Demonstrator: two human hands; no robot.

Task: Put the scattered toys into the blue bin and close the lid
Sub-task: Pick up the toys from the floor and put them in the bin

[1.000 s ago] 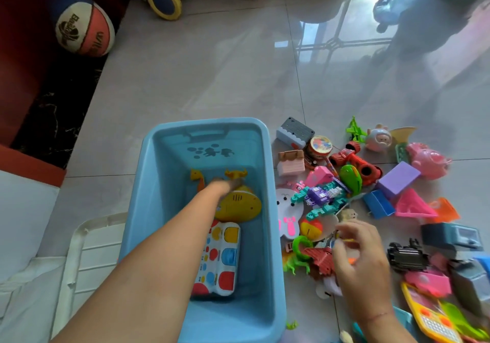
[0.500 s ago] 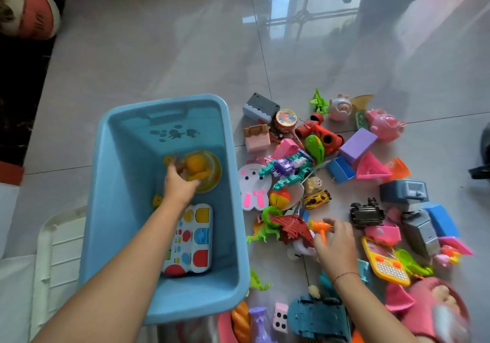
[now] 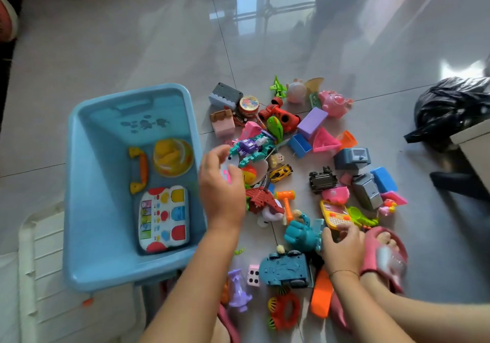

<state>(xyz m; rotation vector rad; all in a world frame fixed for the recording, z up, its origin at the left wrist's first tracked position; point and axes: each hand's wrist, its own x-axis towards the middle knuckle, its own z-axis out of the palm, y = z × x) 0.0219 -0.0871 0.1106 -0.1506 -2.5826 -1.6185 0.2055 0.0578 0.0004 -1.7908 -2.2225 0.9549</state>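
Blue bin [image 3: 87, 196] beside left hand [image 3: 222, 196] (open-topped), right hand [image 3: 342, 252] farther right

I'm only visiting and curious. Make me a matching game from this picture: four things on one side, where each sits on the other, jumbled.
Things:
1 toy keyboard
2 pink pig
3 pink dice
4 black bag

Places:
a far right, apart from the toys
b inside the blue bin
c next to the purple block
d beside the teal car

Pairs: 1-b, 2-c, 3-d, 4-a

No legible text or numbers on toys [image 3: 311, 122] or blue bin [image 3: 87, 183]
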